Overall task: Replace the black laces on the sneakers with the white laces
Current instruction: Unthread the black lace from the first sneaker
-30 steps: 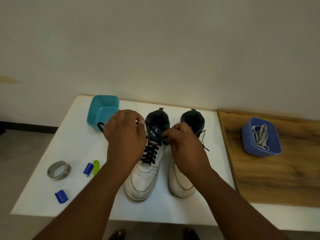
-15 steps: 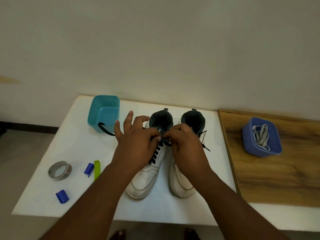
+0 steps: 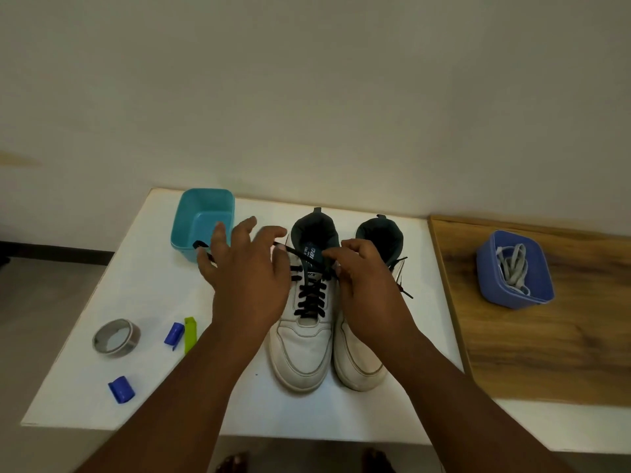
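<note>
Two white high-top sneakers stand side by side on the white table (image 3: 143, 268). The left sneaker (image 3: 304, 346) is threaded with a black lace (image 3: 309, 298). My left hand (image 3: 246, 281) pinches one strand of that lace between thumb and forefinger, its other fingers spread. The strand runs taut to my right hand (image 3: 368, 288), which pinches the lace at the top eyelets. The right hand hides part of the right sneaker (image 3: 358, 360), whose loose black lace end (image 3: 406, 291) sticks out. White laces (image 3: 512, 271) lie in a blue tub (image 3: 485, 278).
A teal tub (image 3: 191, 220) stands at the back left, with a black lace end by its front. A tape roll (image 3: 116, 336), two blue clips (image 3: 174, 334) (image 3: 121, 389) and a green clip (image 3: 190, 332) lie front left. A wooden board (image 3: 546, 353) adjoins the table at the right.
My left hand has moved left from the shoe's tongue and spread its fingers, drawing a black strand out taut. My right hand stays at the top eyelets.
</note>
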A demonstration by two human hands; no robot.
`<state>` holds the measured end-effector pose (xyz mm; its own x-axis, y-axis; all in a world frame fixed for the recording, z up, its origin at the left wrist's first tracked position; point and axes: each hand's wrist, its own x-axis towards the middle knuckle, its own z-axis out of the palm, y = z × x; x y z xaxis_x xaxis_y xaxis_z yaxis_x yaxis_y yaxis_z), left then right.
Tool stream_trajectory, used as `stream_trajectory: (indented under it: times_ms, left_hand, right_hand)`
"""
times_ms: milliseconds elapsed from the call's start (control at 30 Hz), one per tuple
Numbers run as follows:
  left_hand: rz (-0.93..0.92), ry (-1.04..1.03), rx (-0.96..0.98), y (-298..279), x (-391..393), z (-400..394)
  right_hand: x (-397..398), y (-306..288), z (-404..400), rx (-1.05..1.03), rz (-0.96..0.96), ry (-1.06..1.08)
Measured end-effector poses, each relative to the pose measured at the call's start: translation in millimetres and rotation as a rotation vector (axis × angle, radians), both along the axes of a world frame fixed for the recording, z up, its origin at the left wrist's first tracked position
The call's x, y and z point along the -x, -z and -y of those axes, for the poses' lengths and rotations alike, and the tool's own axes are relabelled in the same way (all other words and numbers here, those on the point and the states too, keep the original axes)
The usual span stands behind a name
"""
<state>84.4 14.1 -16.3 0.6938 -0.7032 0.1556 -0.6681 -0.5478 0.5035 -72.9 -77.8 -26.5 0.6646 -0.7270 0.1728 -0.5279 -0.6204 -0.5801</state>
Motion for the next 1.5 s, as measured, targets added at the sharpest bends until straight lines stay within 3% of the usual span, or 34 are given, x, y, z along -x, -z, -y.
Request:
stream_trajectory:
  times_ms: [167,400,500,667,800,1000,1167,1233,1333,1500]
  left_hand:
    - [0.03,0.165,-0.128,9.3,7.2,3.5]
    - [-0.017,0.094,0.085,-1.4,4.7,5.7]
    - [-0.039,0.005,0.277,-5.5,0.1,0.3]
    - [-0.234,-0.116,0.531,-22.1,9.6,0.7]
    - [-0.267,-0.206,0.688,-33.1,2.6,-5.4]
    - [-0.333,-0.119,0.425,-34.1,8.2,-10.1]
    - [-0.32,-0.015,-0.094,-25.8,-0.8,-11.4]
    - [-0.215,0.017,-0.264,-21.3,2.1,-14.5]
    - [-0.028,0.05,-0.322,-22.1,10.8,-15.0]
    - [0.026,0.157,-0.241,-21.0,13.9,-5.0]
  right_hand:
    - [0.2,0.2,-0.3,0.017,0.031,-0.029]
    - [1.8,-0.7,0.5,0.005,0.021,-0.038]
    - [1.6,-0.8,-0.7,-0.016,0.009,-0.037]
    - [2.5,-1.8,-0.6,-0.022,0.005,-0.02]
    - [1.8,-2.0,-1.2,-0.041,0.007,-0.009]
    - [0.3,-4.7,-2.9,-0.096,0.04,0.012]
    - [-1.9,1.2,-6.1,-0.062,-0.023,-0.036]
    - [-4.0,4.2,-6.3,-0.038,-0.031,-0.019]
    - [-6.2,6.9,-7.4,-0.024,-0.016,-0.006]
    - [-8.4,6.6,-6.7,-0.026,0.067,0.002]
